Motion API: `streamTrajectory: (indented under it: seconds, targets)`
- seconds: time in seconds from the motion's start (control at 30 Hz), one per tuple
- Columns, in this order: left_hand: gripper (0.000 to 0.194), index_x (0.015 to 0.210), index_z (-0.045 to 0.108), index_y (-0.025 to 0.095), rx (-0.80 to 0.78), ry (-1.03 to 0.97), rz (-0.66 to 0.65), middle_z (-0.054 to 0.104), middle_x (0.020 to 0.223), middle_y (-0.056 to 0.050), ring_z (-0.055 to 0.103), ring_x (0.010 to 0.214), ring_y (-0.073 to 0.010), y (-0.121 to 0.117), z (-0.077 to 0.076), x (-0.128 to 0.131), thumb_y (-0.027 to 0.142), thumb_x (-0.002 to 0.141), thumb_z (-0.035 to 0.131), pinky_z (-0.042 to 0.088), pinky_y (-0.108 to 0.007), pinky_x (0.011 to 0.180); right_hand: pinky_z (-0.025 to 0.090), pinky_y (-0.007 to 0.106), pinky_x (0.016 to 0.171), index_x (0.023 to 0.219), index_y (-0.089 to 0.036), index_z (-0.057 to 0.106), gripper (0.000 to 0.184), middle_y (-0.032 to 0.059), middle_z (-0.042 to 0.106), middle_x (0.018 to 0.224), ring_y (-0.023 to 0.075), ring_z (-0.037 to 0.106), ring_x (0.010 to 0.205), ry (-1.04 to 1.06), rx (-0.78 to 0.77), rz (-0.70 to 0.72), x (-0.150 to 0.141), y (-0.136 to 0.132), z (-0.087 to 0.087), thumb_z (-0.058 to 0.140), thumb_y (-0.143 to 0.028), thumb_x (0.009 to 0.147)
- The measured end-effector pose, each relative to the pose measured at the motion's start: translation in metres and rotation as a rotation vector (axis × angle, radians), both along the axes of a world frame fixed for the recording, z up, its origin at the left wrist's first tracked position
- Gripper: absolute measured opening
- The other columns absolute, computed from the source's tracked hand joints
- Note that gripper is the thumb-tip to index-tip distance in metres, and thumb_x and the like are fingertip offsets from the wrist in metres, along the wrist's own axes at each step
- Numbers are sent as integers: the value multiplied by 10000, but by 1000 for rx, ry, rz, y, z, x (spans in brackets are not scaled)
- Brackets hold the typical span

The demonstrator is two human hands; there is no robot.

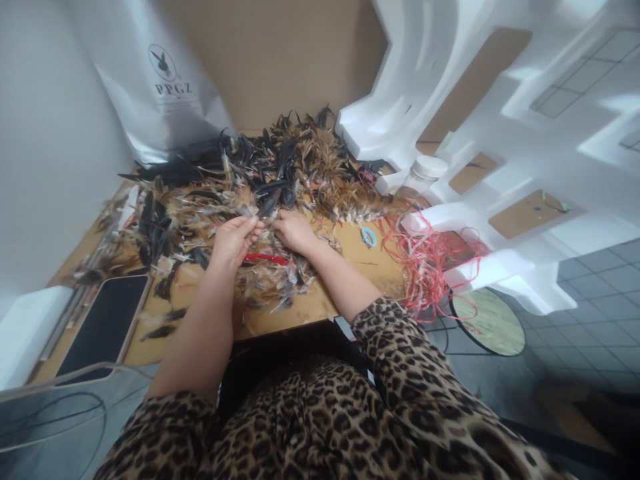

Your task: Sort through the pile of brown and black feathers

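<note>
Over the middle of the worktable, my left hand (234,241) pinches a light brown feather (244,200) between thumb and fingertips. Close beside it on the right is my right hand (294,231), its fingers curled down by dark feathers (273,193); whatever they hold is hidden. A heap of brown and black feathers (320,157) spreads behind both hands. Just below them lies a bright red strip (265,258) among small loose feathers (275,287).
White foam pieces (520,267) stand at the right, with a lidded jar (425,170) and tangled pink-red strings (425,273). A blue ring (369,237) lies on the table. At left are a phone (107,320) and a white box (33,327). A silvery bag (175,113) stands behind.
</note>
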State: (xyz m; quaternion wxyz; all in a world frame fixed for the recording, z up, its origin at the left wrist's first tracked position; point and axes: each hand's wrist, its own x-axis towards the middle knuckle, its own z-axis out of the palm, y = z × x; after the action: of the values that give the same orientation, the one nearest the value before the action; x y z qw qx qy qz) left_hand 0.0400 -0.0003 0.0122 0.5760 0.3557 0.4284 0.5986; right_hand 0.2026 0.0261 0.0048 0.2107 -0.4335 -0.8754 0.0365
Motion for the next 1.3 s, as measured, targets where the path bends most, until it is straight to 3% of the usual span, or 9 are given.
streamTrajectory:
  seconds: [0.17,0.33,0.43,0.53,0.93,1.3]
  targets:
    - [144,655,648,97,-7,-16,11,658,627,-40,543,477,-38,0,-1,-1,203,625,740,416,-117,442,382,239,715,757,-150,644,134,26,578,779,119,509,741,444,-174,-119,6,8,0,551,-245,766]
    - [140,672,643,104,-34,-26,4,669,658,-45,569,504,-48,0,-1,-2,195,624,737,419,-118,447,306,183,476,679,-156,565,177,-65,487,509,48,386,457,999,-674,-132,4,10,4,625,-322,679]
    - [151,665,629,103,-48,-52,-15,683,691,-58,591,535,-59,0,-1,-1,187,614,744,429,-121,459,233,166,401,670,-163,531,246,-69,520,506,30,369,404,1198,-891,-86,2,8,6,685,-343,606]
    - [159,673,630,96,-56,-62,-45,692,712,-71,595,538,-62,-1,-1,-1,178,608,749,433,-121,459,230,150,383,655,-158,503,305,-53,579,567,20,394,409,1326,-1003,-31,2,7,9,726,-342,561]
    - [178,675,601,98,-60,-65,-25,696,785,-73,604,554,-64,0,-3,-3,167,604,749,438,-129,456,394,159,438,765,-159,559,290,-57,597,586,50,532,473,1434,-1136,-22,3,8,8,753,-306,607]
    - [149,665,596,104,-84,-89,-58,703,821,-86,601,562,-71,0,-2,-3,153,621,730,443,-142,457,421,160,438,788,-160,567,274,-49,614,611,63,574,500,1439,-1142,-24,0,8,7,748,-288,626]
